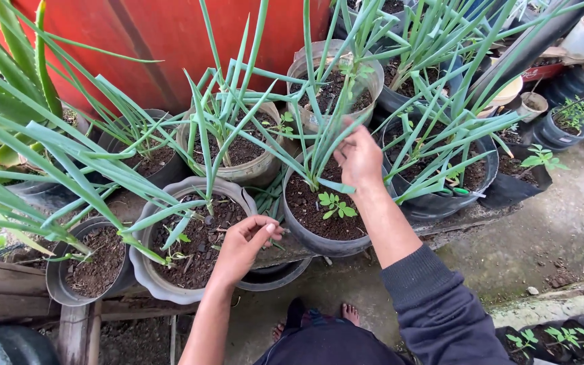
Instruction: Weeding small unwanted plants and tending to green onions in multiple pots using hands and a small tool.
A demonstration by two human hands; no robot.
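**Two hands among the green onion pots**

Two bare hands of yours are working over a group of pots with long green leaves. Your right hand (358, 161) is far from you, above the black pot (319, 236) in the middle. Its fingers are closed around the green onion leaves (326, 145) that grow from this pot, near their lower part. A small weed (336, 205) with round leaflets grows in the dark soil of the same pot, just near your wrist.

Your left hand (243, 245) is nearer to you, at the right rim of the grey scalloped pot (144, 270). Its fingertips are pinched together, and I cannot tell if something small is between them.

To the left stands a small dark pot (59, 277) with soil. Behind the pots is a red wall (163, 40). On the far left you see thick aloe leaves (15, 88). Your bare feet (312, 316) are on the wet concrete ground (562, 230) below.
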